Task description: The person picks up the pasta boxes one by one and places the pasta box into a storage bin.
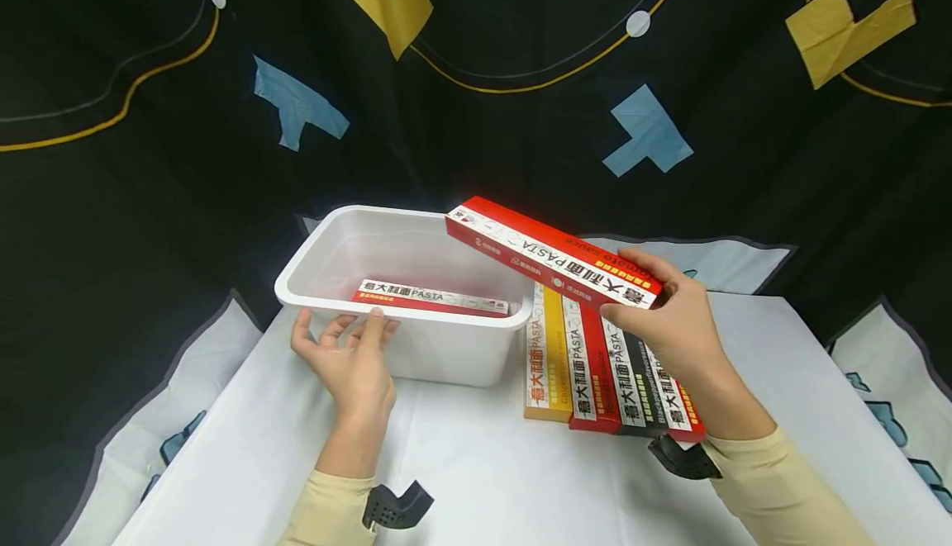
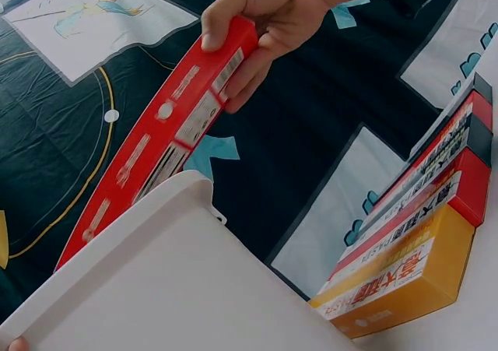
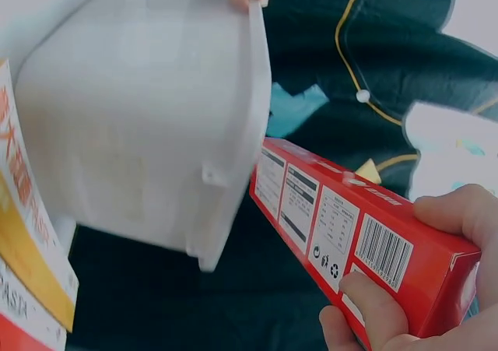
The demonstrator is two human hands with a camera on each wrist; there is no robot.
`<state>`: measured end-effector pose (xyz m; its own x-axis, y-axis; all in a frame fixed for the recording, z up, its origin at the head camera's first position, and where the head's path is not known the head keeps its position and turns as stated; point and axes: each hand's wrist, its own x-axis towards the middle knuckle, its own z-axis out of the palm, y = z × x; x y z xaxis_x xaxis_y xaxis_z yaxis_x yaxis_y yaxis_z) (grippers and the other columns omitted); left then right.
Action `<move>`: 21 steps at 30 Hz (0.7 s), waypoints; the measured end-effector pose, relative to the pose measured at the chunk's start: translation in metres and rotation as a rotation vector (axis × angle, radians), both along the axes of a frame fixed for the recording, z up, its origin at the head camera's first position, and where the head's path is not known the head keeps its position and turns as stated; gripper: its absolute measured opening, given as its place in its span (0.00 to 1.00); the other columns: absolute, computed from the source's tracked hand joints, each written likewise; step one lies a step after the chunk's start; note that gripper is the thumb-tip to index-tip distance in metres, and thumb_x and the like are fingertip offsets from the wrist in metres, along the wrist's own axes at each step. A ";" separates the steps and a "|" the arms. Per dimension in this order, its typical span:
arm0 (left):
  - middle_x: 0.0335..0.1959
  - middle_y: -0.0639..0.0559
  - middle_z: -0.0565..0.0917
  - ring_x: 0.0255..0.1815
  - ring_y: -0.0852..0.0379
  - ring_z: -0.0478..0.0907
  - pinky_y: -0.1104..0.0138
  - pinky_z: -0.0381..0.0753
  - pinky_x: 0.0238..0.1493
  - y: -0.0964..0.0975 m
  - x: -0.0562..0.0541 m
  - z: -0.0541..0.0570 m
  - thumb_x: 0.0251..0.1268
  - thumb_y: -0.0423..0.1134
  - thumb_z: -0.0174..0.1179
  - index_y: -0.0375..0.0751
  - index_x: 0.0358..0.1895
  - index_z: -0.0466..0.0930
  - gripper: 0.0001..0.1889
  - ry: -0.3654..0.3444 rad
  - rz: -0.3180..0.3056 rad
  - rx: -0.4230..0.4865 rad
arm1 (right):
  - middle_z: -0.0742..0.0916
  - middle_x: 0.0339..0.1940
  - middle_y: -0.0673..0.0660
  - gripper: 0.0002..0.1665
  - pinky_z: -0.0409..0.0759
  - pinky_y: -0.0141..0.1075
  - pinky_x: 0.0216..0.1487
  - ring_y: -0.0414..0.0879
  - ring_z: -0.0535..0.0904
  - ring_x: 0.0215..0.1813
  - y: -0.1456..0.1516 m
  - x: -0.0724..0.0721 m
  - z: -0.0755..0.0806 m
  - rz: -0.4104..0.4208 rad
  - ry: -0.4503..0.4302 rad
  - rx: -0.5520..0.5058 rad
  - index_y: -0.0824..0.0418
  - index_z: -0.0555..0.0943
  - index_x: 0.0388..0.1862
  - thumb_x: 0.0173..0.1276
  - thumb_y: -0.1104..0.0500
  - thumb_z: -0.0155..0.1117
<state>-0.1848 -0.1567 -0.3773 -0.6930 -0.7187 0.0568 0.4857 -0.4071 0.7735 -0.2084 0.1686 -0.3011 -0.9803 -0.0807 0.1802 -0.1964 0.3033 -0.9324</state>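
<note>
My right hand (image 1: 673, 323) grips one end of a long red pasta box (image 1: 546, 250), holding it tilted in the air. The box's far end hangs over the right rim of a white plastic bin (image 1: 439, 356). With thumb on top and fingers beneath, my left hand (image 1: 353, 360) pinches the bin's front rim. Inside the bin lies another red pasta box (image 1: 431, 298), its lower part hidden by the front wall. In the right wrist view, fingers (image 3: 377, 308) wrap the printed back of the held box (image 3: 342, 226).
Right of the bin, several pasta boxes lie side by side on the white table (image 1: 476, 463): a yellow box (image 1: 549, 356), a red box (image 1: 591, 364), a black box (image 1: 632, 372) and another red one partly under my right arm. A dark curtain (image 1: 476, 141) hangs behind.
</note>
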 end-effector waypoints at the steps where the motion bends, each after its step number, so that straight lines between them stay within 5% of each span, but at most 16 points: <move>1: 0.54 0.43 0.64 0.44 0.45 0.78 0.56 0.86 0.48 0.000 0.000 0.000 0.57 0.25 0.67 0.58 0.69 0.43 0.47 -0.003 -0.002 -0.003 | 0.76 0.59 0.57 0.41 0.87 0.41 0.43 0.56 0.77 0.52 -0.004 -0.001 -0.002 0.009 0.002 0.006 0.44 0.68 0.71 0.60 0.54 0.74; 21: 0.58 0.43 0.64 0.54 0.43 0.78 0.58 0.86 0.48 -0.001 0.002 -0.002 0.59 0.29 0.68 0.62 0.70 0.42 0.48 -0.027 -0.021 -0.045 | 0.76 0.59 0.50 0.40 0.86 0.43 0.45 0.51 0.70 0.59 -0.077 -0.049 -0.013 0.211 -0.063 0.213 0.43 0.73 0.65 0.52 0.53 0.77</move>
<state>-0.1827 -0.1573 -0.3798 -0.7098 -0.7009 0.0698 0.4561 -0.3819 0.8038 -0.2575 0.0913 -0.3142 -0.9467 -0.3128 0.0770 -0.2196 0.4516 -0.8648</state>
